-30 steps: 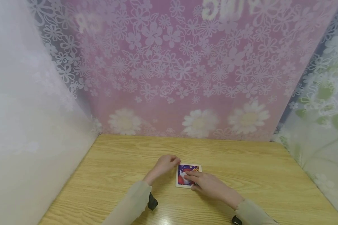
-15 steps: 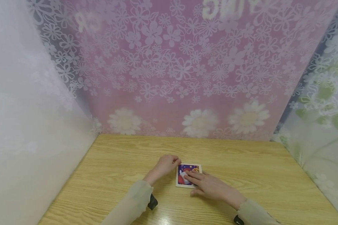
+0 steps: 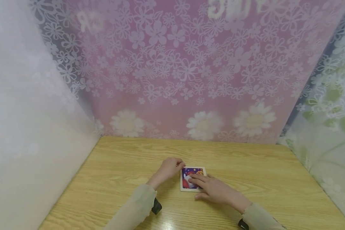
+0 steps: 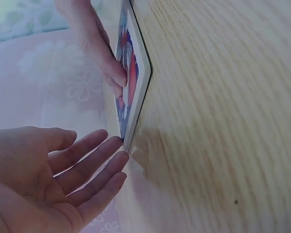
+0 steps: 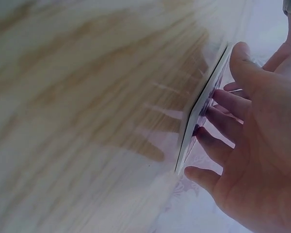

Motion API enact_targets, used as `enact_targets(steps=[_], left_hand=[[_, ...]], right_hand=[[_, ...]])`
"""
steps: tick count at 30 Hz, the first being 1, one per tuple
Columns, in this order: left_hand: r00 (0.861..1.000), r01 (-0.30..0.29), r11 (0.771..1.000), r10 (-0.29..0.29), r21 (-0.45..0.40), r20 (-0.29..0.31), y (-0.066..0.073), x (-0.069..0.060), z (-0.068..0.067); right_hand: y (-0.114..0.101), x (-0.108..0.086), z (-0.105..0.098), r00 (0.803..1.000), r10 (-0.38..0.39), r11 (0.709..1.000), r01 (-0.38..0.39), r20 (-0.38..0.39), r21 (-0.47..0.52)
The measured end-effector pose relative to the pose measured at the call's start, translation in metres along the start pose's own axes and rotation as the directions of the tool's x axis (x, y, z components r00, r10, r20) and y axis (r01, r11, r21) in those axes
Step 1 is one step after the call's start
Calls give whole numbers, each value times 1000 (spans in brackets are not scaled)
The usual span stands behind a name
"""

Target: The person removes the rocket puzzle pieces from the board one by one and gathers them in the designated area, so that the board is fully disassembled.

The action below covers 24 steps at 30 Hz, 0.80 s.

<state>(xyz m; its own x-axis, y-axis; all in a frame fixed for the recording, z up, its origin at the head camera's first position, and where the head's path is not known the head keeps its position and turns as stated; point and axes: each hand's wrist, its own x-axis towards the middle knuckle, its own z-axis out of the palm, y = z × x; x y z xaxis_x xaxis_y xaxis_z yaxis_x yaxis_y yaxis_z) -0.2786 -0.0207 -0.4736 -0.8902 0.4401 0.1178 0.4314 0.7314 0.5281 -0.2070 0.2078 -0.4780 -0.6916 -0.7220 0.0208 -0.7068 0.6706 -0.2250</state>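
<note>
A flat square picture board (image 3: 185, 183) with a white border and a purple, starry, red-and-white print lies on the table. My left hand (image 3: 166, 169) is at its far left corner; in the left wrist view the relaxed fingers (image 4: 89, 162) reach that corner, the fingertips at or touching its edge. From the right, my right hand (image 3: 217, 190) lies over the board, its fingertips resting on the print and covering part of it. The right wrist view shows these fingers (image 5: 225, 121) extended onto the board's face, with the thumb apart from them.
The wood-grain table (image 3: 126, 153) extends around the board on all sides. A pink flowered sheet (image 3: 166, 80) stands behind it, with a pale sheet (image 3: 40, 127) at the left and a flowered one (image 3: 330, 127) at the right.
Since one second ago, my right thumb has moved off the board's near edge and the right fingers have spread flatter. The left hand and the board have stayed nearly still.
</note>
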Motion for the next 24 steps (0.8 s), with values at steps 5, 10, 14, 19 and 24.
enact_targets(steps=[5,10,14,19,24], left_hand=[[1000,17,1000,-17,-22,1,1,0,-1],[998,58,996,-55,-61,37,4,-2,-2],[997,37,998,-34,-43,66,5,-1,-1],[994,35,997,-28,-64,103,3,0,1],[995,9,998,-4,-55,99,3,2,2]], right_hand=[[-1,0,-1,1000,11,1000,-11,6,14],[-2,0,0,999,20,998,-21,25,53],[-1,0,2,1000,15,999,-16,20,49],[0,0,4,1000,-4,999,4,-1,45],[-1,0,2,1000,-12,999,12,-5,34]])
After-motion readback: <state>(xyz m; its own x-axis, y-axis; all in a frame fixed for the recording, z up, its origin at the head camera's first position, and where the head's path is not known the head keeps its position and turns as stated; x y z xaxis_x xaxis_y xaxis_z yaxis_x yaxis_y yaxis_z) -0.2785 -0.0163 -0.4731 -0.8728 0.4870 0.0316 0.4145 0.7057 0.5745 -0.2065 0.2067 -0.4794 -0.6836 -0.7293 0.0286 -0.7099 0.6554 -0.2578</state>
